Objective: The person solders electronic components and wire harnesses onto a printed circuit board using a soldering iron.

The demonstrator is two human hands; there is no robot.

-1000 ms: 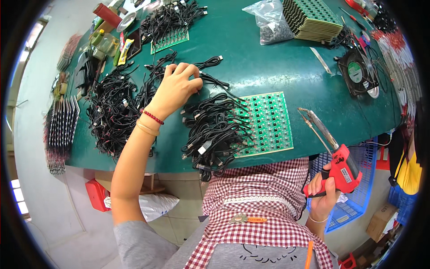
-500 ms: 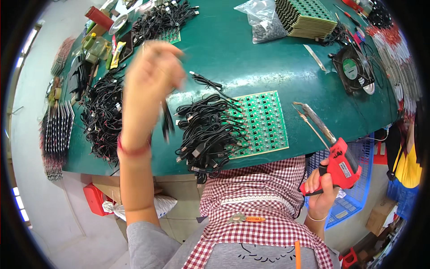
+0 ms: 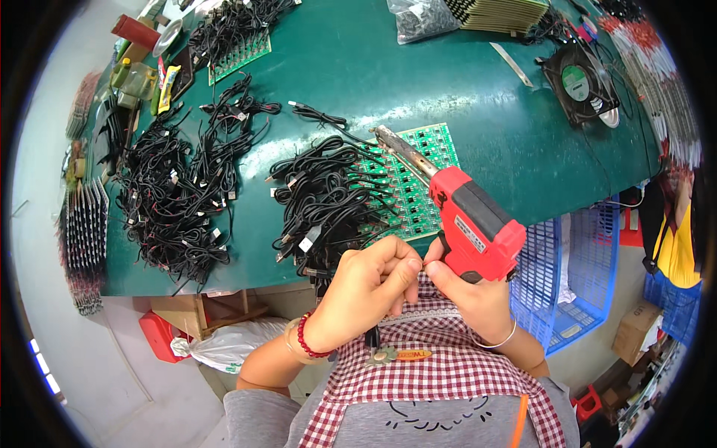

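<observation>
My left hand (image 3: pixel 364 287) is closed in a pinch in front of the table edge. A short black end of a cable (image 3: pixel 372 337) hangs below it; the rest is hidden by the hand. My right hand (image 3: pixel 478 302) grips a red soldering gun (image 3: pixel 478 224) whose metal tip points up and left over a green circuit board panel (image 3: pixel 429 160). The fingertips of both hands meet below the gun. Black USB cables (image 3: pixel 321 198) lie bundled over the left part of the panel, with several ends along its rows.
A large heap of black cables (image 3: pixel 175 194) covers the table's left. Another panel with cables (image 3: pixel 239 56) lies at the far left. Stacked boards (image 3: pixel 497 15), a bag of small parts (image 3: pixel 422 19) and a black fan (image 3: pixel 579 86) stand at the back and right. A blue crate (image 3: pixel 538 276) is below.
My left hand has come down from over the cables to meet my right hand. The soldering gun has moved left, its tip now over the panel. The view has shifted slightly.
</observation>
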